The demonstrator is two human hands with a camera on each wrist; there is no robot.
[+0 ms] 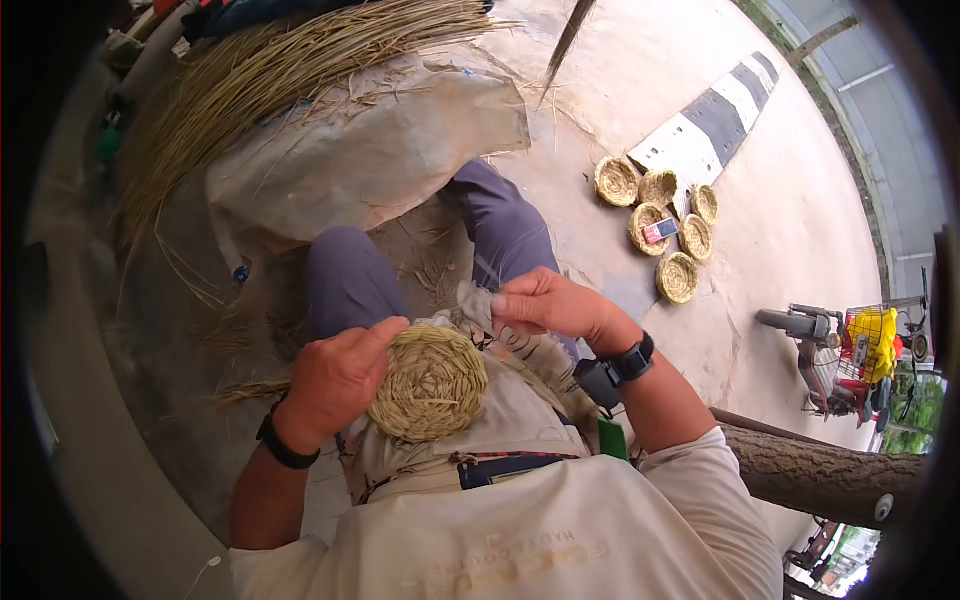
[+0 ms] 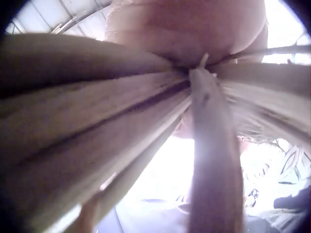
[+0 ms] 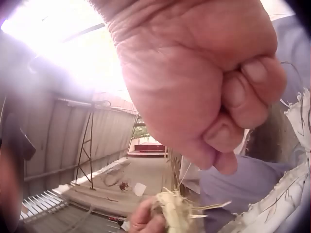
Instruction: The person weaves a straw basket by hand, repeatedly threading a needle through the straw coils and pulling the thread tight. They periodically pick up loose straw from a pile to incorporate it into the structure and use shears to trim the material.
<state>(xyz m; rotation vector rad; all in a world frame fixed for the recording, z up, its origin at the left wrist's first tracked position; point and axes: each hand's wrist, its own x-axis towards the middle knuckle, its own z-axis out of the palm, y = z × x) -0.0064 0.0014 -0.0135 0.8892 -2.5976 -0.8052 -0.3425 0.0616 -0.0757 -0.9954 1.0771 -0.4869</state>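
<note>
Cream shirt [image 1: 500,530] reads "HAUTE" while left hand [image 1: 340,375] grips a straw disc [image 1: 430,388], right hand [image 1: 558,304] curls, contents unclear.

Two hands are counted, one left hand [image 1: 335,382] and one right hand [image 1: 550,302], with one black wristband [image 1: 284,440] worn on each side. One round woven piece [image 1: 430,385] is held. Six small woven baskets [image 1: 677,279] are counted on the ground, one packet [image 1: 660,231] being set in one of them. One striped board [image 1: 712,122] and one green tag [image 1: 612,438] are seen. The straw stalks [image 1: 300,70] are heaped too thickly to be counted.
</note>
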